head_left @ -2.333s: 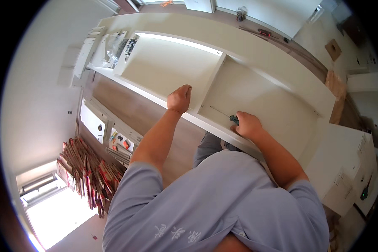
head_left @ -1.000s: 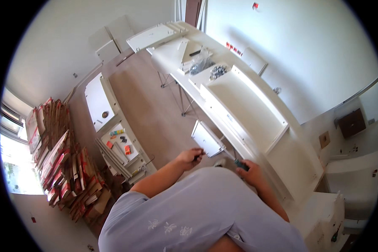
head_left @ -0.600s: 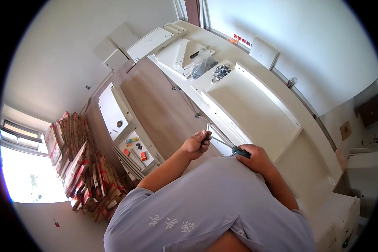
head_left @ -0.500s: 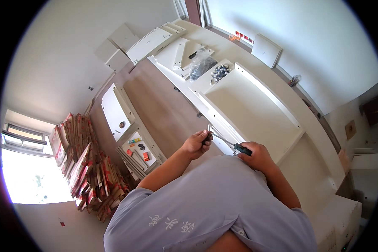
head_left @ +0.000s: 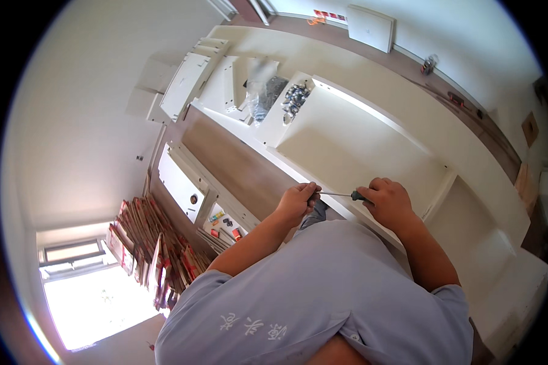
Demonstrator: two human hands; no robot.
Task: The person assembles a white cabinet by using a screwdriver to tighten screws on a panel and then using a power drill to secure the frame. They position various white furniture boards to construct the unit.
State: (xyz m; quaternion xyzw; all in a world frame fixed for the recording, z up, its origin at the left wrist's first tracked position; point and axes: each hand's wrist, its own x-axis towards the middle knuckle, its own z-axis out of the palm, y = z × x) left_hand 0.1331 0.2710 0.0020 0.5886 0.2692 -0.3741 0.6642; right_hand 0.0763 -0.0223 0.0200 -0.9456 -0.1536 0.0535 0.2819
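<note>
My right hand [head_left: 388, 204] is closed round the dark green handle of a screwdriver [head_left: 336, 194]. Its thin metal shaft points left, nearly level, over the edge of a white panel frame [head_left: 347, 213]. At the shaft's other end, my left hand [head_left: 296, 202] pinches a small dark piece [head_left: 313, 196] against the tip. Fingers hide most of that piece, so its kind is unclear. Both hands are just in front of my body, above the near side of the frame.
Shiny metal fittings [head_left: 294, 100] lie heaped on the frame's far corner beside a clear plastic bag [head_left: 265, 97]. White boards [head_left: 189, 79] are stacked beyond. To the left stand a white cabinet part [head_left: 179, 182] with small parts in it and a pile of flattened cardboard [head_left: 158, 243].
My hands have moved forward from my body, the right one most. The screwdriver has swung from slanting to nearly level. The whole view has turned and shifted.
</note>
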